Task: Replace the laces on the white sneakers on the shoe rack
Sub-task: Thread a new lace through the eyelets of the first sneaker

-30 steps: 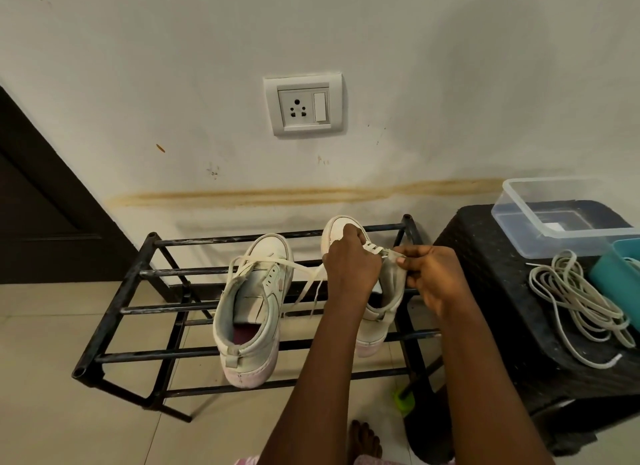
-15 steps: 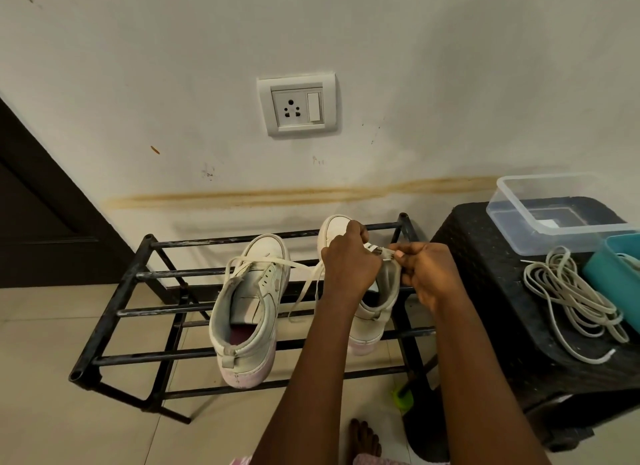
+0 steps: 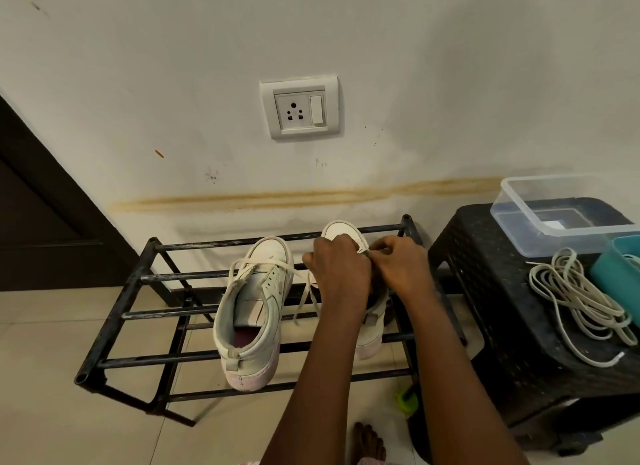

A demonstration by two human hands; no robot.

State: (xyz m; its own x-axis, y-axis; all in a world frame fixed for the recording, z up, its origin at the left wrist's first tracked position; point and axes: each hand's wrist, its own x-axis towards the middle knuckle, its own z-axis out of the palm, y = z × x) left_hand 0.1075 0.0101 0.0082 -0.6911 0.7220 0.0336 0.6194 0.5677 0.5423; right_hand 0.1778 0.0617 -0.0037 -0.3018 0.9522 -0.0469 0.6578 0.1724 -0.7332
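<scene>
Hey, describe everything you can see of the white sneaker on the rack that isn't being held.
The white high-top leather-look sneaker lies across the top bars of the black metal shoe rack, toe toward the wall, heel toward the camera. Its upper looks scuffed, the sole's heel edge is stained pinkish, and a dark red insole shows inside. A pull tab sits at the heel. A loose off-white flat lace crosses near its toe, ends trailing right.

Two sneakers (image 3: 256, 312), two hands (image 3: 337, 274), one rack (image 3: 114, 315), one stool (image 3: 502, 326).
</scene>
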